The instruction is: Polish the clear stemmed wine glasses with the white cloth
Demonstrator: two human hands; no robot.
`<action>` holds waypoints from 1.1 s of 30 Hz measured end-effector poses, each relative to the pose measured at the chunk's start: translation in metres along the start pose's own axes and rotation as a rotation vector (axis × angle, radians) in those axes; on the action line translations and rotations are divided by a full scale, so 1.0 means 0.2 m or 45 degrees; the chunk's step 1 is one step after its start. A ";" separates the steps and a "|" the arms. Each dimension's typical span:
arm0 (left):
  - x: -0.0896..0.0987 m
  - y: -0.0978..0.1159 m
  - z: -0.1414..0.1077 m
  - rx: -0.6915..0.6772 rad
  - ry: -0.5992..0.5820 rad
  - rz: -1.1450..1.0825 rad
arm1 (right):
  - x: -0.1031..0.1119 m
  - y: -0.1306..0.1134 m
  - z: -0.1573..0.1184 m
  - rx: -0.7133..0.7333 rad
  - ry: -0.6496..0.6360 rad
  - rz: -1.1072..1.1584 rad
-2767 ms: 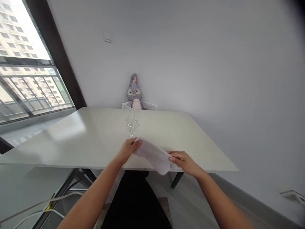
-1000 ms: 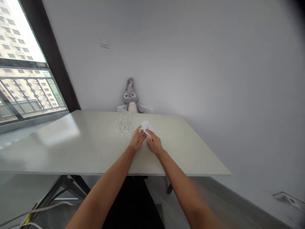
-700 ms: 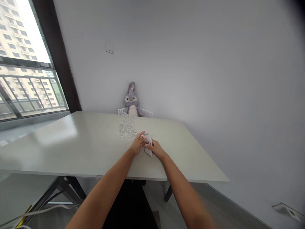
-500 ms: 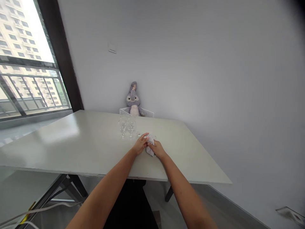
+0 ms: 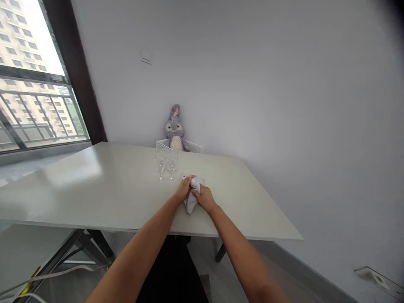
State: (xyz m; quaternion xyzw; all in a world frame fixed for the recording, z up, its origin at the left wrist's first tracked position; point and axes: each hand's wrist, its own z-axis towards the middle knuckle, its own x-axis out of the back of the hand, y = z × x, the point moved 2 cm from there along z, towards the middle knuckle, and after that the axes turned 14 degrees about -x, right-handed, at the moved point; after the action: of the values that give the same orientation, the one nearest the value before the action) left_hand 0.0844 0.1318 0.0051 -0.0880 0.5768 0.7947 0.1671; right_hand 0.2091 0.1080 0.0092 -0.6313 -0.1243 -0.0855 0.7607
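My left hand (image 5: 183,188) is closed around a clear stemmed glass (image 5: 202,181), held tipped on its side low over the table. The glass's foot shows past my left fingers and its rim toward the right; the middle is hidden. My right hand (image 5: 204,196) grips a pale cloth (image 5: 191,203) pressed against the glass's bowl, with a corner hanging down toward me. Beyond my hands, to the left, stemmed glasses (image 5: 171,166) stand upright close together; their outlines overlap.
The pale table (image 5: 120,189) reaches to the wall, its near edge just in front of my body. At the far edge a grey plush toy (image 5: 174,128) sits with a white perforated basket (image 5: 193,147). A window (image 5: 38,92) is on the left.
The cloth has shifted left and toward me on the glass, and its loose corner now hangs lower. Both hands stay close together. The view has shifted slightly.
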 end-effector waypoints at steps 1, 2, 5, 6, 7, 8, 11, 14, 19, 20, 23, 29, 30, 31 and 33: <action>0.00 0.00 0.00 -0.023 -0.004 -0.002 | 0.00 0.00 0.00 -0.019 0.032 0.016; -0.01 0.01 0.00 -0.033 -0.026 -0.027 | 0.00 0.00 0.01 -0.066 0.052 0.097; -0.02 0.02 0.00 0.018 -0.183 -0.161 | 0.04 0.00 0.04 -0.254 0.036 0.547; -0.02 0.02 -0.01 0.036 -0.222 -0.179 | 0.05 0.00 0.04 -0.296 0.001 0.670; -0.02 0.03 -0.01 0.046 -0.240 -0.175 | 0.05 0.00 0.04 -0.314 -0.045 0.740; -0.02 0.03 -0.01 0.051 -0.237 -0.157 | 0.06 -0.01 0.04 -0.313 -0.089 0.746; -0.02 0.02 -0.01 0.043 -0.129 -0.094 | 0.05 -0.02 0.02 -0.225 -0.110 0.443; -0.02 0.01 0.00 0.005 -0.038 -0.073 | 0.03 -0.02 0.01 -0.055 -0.013 0.043; -0.02 0.00 0.00 0.060 -0.095 -0.217 | 0.03 0.02 0.04 -0.135 0.047 0.234; -0.02 0.01 0.00 0.088 -0.134 -0.248 | 0.04 0.02 0.05 -0.191 0.031 0.394; -0.02 0.01 -0.01 0.116 -0.223 -0.246 | 0.05 0.03 0.05 -0.288 -0.073 0.718; -0.03 0.01 0.00 0.012 -0.095 -0.131 | 0.04 0.00 0.01 -0.110 -0.010 0.200; -0.03 0.01 0.00 -0.002 -0.082 -0.128 | 0.04 0.00 0.02 -0.101 0.010 0.169; -0.03 0.01 0.00 -0.006 -0.085 -0.144 | 0.04 0.00 0.02 -0.116 0.015 0.203; -0.04 0.02 0.00 0.017 -0.123 -0.220 | 0.04 0.01 0.03 -0.188 -0.020 0.401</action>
State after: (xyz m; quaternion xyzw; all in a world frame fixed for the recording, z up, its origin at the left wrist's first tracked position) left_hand 0.0894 0.1292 0.0110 -0.0978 0.5636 0.7769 0.2631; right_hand 0.2172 0.1140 0.0116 -0.6977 -0.0232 0.0308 0.7153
